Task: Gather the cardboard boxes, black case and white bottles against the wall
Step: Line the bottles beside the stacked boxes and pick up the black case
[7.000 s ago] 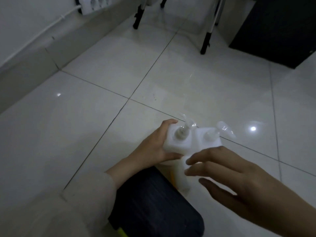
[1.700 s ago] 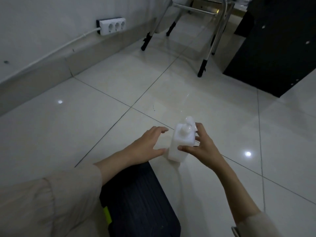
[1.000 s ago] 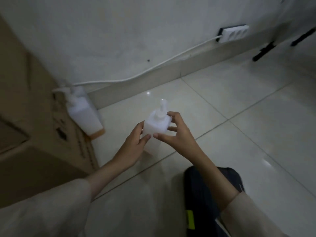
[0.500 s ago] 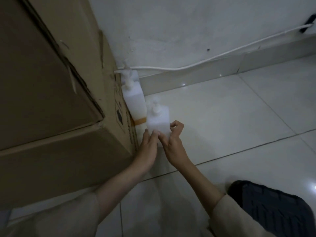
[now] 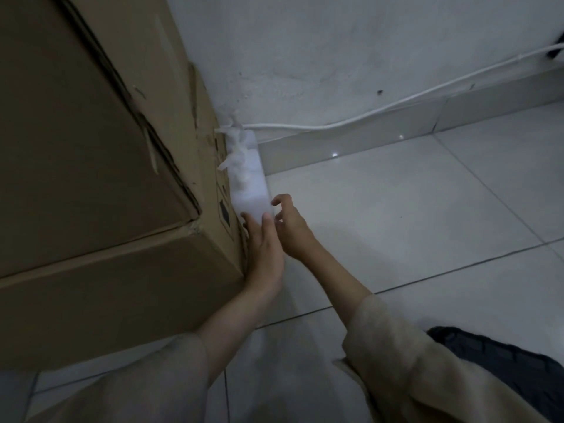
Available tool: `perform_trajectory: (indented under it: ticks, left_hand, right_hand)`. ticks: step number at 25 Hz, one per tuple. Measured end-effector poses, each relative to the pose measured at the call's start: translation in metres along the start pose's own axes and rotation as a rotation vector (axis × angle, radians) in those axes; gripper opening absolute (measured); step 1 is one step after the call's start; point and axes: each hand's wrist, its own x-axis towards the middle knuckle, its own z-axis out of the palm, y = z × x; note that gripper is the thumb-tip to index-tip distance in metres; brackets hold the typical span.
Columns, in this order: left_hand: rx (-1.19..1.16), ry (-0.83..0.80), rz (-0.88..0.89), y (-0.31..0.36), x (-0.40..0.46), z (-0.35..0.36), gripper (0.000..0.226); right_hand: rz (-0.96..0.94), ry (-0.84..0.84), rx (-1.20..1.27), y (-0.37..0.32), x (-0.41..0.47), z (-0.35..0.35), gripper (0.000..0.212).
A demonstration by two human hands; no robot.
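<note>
A large cardboard box (image 5: pixel 100 184) fills the left half of the view and stands against the wall. White pump bottles (image 5: pixel 248 181) stand in a row beside the box's right face, running back to the skirting; they blur together. My left hand (image 5: pixel 264 248) lies flat against the nearest bottle's front, fingertips touching it. My right hand (image 5: pixel 290 222) is at the bottle's right side with fingers spread, just off it. A black case (image 5: pixel 512 370) lies on the floor at the lower right, partly hidden by my sleeve.
A white cable (image 5: pixel 381 109) runs along the white wall above the grey skirting (image 5: pixel 351 145). Pale glossy floor tiles (image 5: pixel 412 209) spread to the right of the bottles.
The bottle I carried has gone from mid-air to standing in the row beside the box. My right fingers have come apart from it; my left hand has flattened against it.
</note>
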Motion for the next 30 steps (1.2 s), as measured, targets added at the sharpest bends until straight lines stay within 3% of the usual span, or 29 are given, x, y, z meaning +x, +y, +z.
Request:
perform_trajectory:
  ticks: [6, 9, 14, 18, 21, 24, 27, 30]
  left_hand:
    - [0.046, -0.088, -0.052, -0.002, -0.008, 0.008, 0.052]
    - [0.090, -0.288, -0.005, -0.014, -0.018, 0.020, 0.045]
    - [0.363, -0.793, 0.057, -0.033, -0.059, 0.058, 0.037]
    - [0.598, -1.016, 0.045, -0.057, -0.108, 0.084, 0.051]
    - [0.519, -1.016, 0.034, -0.057, -0.140, 0.096, 0.045]
    - [0.320, -0.954, -0.041, -0.053, -0.161, 0.101, 0.028]
    - [0.285, -0.869, -0.099, -0.064, -0.175, 0.099, 0.055]
    - [0.312, -0.809, -0.188, -0.073, -0.187, 0.105, 0.078]
  right_hand:
    - [0.042, -0.261, 0.024, 0.012, -0.027, -0.034, 0.039]
    - [0.074, -0.281, -0.062, 0.024, -0.063, -0.069, 0.033]
    - [0.120, 0.061, -0.153, 0.043, -0.146, -0.156, 0.027]
    - [0.227, 0.367, -0.271, 0.053, -0.240, -0.209, 0.033]
    - [0.439, 0.456, -0.344, 0.072, -0.307, -0.218, 0.043]
    - [0.680, 0.431, -0.218, 0.087, -0.354, -0.206, 0.056]
    - [0.809, 0.288, -0.033, 0.089, -0.368, -0.178, 0.058]
    - [0.782, 0.413, 0.063, 0.091, -0.361, -0.151, 0.058]
